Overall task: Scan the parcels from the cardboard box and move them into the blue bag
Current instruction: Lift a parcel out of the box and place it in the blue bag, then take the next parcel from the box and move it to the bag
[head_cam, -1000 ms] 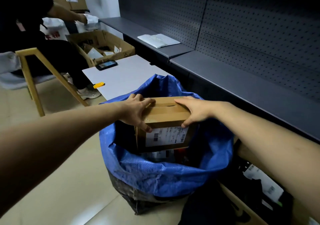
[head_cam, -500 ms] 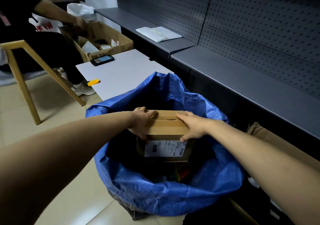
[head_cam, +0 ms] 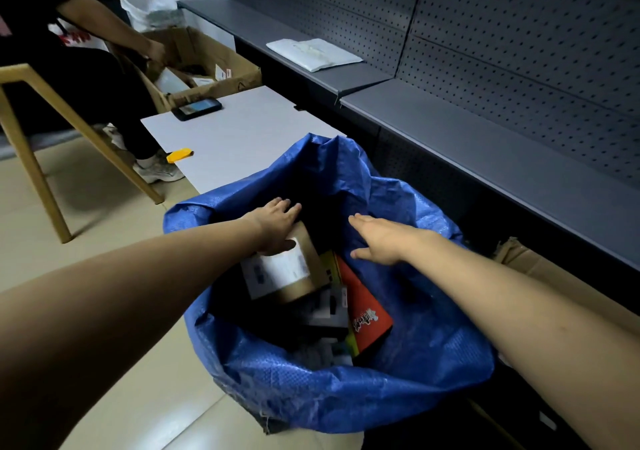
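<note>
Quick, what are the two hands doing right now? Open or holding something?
Left hand: grips the brown parcel in the blue bag.
Right hand: open, holding nothing.

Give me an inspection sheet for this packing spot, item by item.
Surface: white flat board carrying a black handheld device; small yellow object at its edge.
Job's things: brown cardboard parcel with white label inside the blue woven bag; cardboard box at right edge.
Clutter: red box and dark packages in the bag.
Grips: left hand holds the parcel's top; right hand open, apart from it.
Cables: nothing seen.
Surroundings: grey pegboard shelving, white padded envelope, seated person.
</note>
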Demonstrator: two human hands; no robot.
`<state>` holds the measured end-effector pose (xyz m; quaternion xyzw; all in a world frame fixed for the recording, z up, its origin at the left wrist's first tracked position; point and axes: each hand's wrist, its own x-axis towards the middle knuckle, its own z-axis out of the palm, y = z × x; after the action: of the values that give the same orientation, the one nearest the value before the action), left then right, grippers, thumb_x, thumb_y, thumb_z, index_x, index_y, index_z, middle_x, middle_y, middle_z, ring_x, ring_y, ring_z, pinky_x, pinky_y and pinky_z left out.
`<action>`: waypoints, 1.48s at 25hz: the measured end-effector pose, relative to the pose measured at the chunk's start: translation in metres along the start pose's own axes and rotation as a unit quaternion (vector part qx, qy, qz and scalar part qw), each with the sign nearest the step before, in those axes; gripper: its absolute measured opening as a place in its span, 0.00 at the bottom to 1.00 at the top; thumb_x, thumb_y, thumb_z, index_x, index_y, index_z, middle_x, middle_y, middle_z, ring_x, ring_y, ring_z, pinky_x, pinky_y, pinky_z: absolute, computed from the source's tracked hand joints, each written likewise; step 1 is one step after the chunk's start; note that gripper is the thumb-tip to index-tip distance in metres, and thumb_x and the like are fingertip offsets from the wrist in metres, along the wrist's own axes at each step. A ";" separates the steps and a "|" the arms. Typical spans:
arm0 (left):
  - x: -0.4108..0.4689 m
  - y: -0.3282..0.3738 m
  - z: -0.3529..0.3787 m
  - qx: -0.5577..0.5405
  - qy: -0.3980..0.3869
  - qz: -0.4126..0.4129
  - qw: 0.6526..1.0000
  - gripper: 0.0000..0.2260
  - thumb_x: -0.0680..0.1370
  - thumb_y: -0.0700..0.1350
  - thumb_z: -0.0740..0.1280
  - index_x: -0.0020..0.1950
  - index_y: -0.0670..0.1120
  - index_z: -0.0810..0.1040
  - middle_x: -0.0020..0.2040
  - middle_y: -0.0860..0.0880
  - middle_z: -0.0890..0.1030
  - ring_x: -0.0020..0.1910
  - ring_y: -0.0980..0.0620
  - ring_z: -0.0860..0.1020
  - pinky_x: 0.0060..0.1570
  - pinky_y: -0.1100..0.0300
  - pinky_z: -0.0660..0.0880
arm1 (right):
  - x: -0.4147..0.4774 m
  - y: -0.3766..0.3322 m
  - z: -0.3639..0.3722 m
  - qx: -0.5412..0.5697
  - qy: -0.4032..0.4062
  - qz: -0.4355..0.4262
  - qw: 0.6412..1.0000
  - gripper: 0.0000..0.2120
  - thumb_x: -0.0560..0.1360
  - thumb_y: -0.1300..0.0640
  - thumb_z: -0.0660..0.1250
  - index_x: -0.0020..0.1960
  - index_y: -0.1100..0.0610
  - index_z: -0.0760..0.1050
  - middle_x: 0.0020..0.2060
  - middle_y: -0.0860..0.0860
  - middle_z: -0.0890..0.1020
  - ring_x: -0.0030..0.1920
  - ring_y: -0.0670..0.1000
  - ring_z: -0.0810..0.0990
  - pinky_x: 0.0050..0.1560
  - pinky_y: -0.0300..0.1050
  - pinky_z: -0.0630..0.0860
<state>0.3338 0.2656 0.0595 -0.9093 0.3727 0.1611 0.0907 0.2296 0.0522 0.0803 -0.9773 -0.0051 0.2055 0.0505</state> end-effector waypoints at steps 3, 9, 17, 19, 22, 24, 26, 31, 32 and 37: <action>-0.007 0.005 -0.008 0.005 0.001 0.010 1.000 0.36 0.83 0.56 0.59 0.82 0.43 0.44 0.82 0.41 0.49 0.81 0.42 0.48 0.78 0.49 0.51 | -0.010 -0.002 -0.004 -0.008 0.002 -0.003 1.000 0.39 0.81 0.47 0.65 0.81 0.60 0.47 0.81 0.57 0.51 0.79 0.56 0.55 0.76 0.46 0.55; -0.031 0.029 -0.029 0.024 0.019 0.034 0.999 0.34 0.83 0.57 0.58 0.82 0.45 0.47 0.82 0.43 0.51 0.81 0.43 0.49 0.78 0.50 0.52 | -0.044 -0.003 -0.013 -0.025 0.021 0.001 0.999 0.38 0.81 0.46 0.65 0.81 0.59 0.50 0.81 0.56 0.53 0.79 0.56 0.58 0.76 0.48 0.58; -0.057 0.078 -0.060 0.033 0.083 0.069 0.994 0.34 0.82 0.61 0.58 0.82 0.46 0.50 0.81 0.44 0.55 0.80 0.44 0.52 0.78 0.50 0.54 | -0.111 0.012 -0.038 -0.022 0.072 0.026 0.997 0.37 0.81 0.44 0.64 0.80 0.60 0.53 0.80 0.57 0.56 0.79 0.55 0.58 0.77 0.49 0.57; -0.063 0.094 -0.068 0.030 0.099 0.084 0.991 0.34 0.82 0.61 0.57 0.82 0.46 0.51 0.81 0.44 0.56 0.80 0.44 0.53 0.77 0.50 0.54 | -0.131 0.021 -0.040 -0.015 0.086 0.047 0.995 0.35 0.80 0.43 0.64 0.79 0.59 0.57 0.79 0.56 0.60 0.77 0.56 0.62 0.75 0.50 0.61; -0.070 0.117 -0.081 0.030 0.118 0.104 0.987 0.33 0.82 0.61 0.56 0.82 0.45 0.53 0.80 0.43 0.58 0.79 0.44 0.55 0.77 0.51 0.55 | -0.162 0.034 -0.040 -0.011 0.108 0.069 0.992 0.34 0.81 0.44 0.63 0.79 0.60 0.57 0.79 0.57 0.60 0.77 0.56 0.63 0.75 0.49 0.60; -0.075 0.135 -0.090 0.028 0.138 0.121 0.983 0.32 0.83 0.60 0.56 0.81 0.45 0.55 0.80 0.42 0.59 0.79 0.44 0.57 0.76 0.52 0.55 | -0.185 0.044 -0.040 -0.013 0.117 0.082 0.990 0.35 0.82 0.45 0.62 0.81 0.61 0.53 0.80 0.58 0.57 0.79 0.54 0.58 0.77 0.46 0.55; -0.078 0.154 -0.098 0.017 0.166 0.139 0.976 0.30 0.83 0.60 0.56 0.80 0.44 0.58 0.79 0.42 0.61 0.78 0.44 0.60 0.76 0.53 0.56 | -0.210 0.057 -0.040 -0.012 0.128 0.102 0.987 0.36 0.82 0.44 0.61 0.81 0.61 0.52 0.80 0.57 0.55 0.79 0.54 0.56 0.77 0.46 0.54; -0.081 0.212 -0.112 0.026 0.191 0.191 0.962 0.30 0.83 0.60 0.55 0.80 0.44 0.59 0.79 0.41 0.61 0.78 0.45 0.58 0.76 0.53 0.53 | -0.280 0.093 -0.031 0.011 0.147 0.159 0.976 0.35 0.82 0.44 0.61 0.81 0.59 0.52 0.80 0.54 0.56 0.79 0.53 0.56 0.77 0.46 0.55; -0.081 0.225 -0.113 0.031 0.194 0.202 0.960 0.30 0.83 0.60 0.55 0.80 0.43 0.59 0.79 0.41 0.61 0.79 0.44 0.58 0.77 0.53 0.53 | -0.293 0.101 -0.027 0.014 0.148 0.170 0.974 0.35 0.82 0.43 0.60 0.81 0.59 0.52 0.80 0.54 0.56 0.79 0.53 0.56 0.77 0.48 0.55; -0.082 0.296 -0.113 0.040 0.193 0.259 0.946 0.31 0.83 0.61 0.54 0.81 0.46 0.57 0.80 0.43 0.59 0.80 0.43 0.55 0.78 0.50 0.52 | -0.364 0.136 0.000 0.038 0.150 0.235 0.960 0.35 0.83 0.44 0.59 0.81 0.59 0.51 0.80 0.55 0.55 0.79 0.54 0.56 0.78 0.46 0.54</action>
<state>0.0953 0.0780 0.1812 -0.7908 0.6118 -0.0148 0.0083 -0.1052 -0.0947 0.2129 -0.9680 0.2399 0.0623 0.0384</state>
